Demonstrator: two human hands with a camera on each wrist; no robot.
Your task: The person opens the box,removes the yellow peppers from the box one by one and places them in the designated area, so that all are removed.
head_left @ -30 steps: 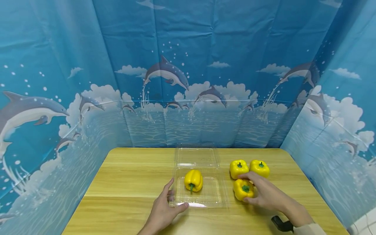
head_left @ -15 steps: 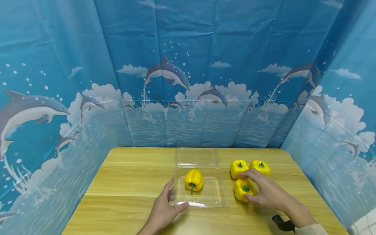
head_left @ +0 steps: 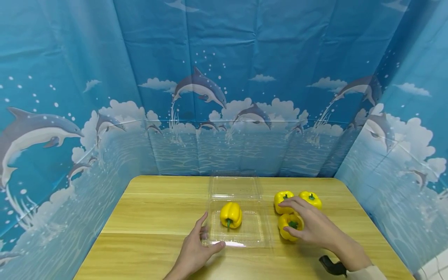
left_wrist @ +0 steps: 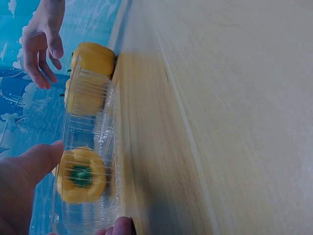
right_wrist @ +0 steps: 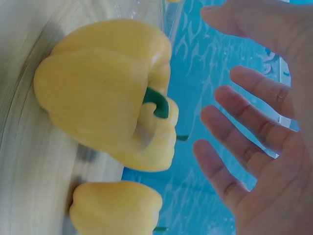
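Note:
A hinged clear plastic box (head_left: pixel 250 233) lies with its lid back on the table; one yellow bell pepper (head_left: pixel 231 216) is inside, stem toward me. At the box's near left corner, my left hand (head_left: pixel 196 249) holds it, thumb (left_wrist: pixel 46 155) along the front rim and fingers round the left side. My right hand (head_left: pixel 313 223) hovers over the nearest of three loose bell peppers (head_left: pixel 287 229), thumb and fingers spread. In the right wrist view a gap shows between the fingers (right_wrist: pixel 244 132) and this pepper (right_wrist: pixel 102 88).
Two more yellow bell peppers stand behind, one at the left (head_left: pixel 281 198) and one at the right (head_left: pixel 311 199). A dark curved object (head_left: pixel 331 266) is beside my right wrist. A blue dolphin curtain (head_left: pixel 224 147) surrounds the wooden table (head_left: pixel 150 217) at the back and sides.
My right hand has spread its fingers and come up off the nearest pepper, shifting slightly. The left hand, box and peppers stay in place.

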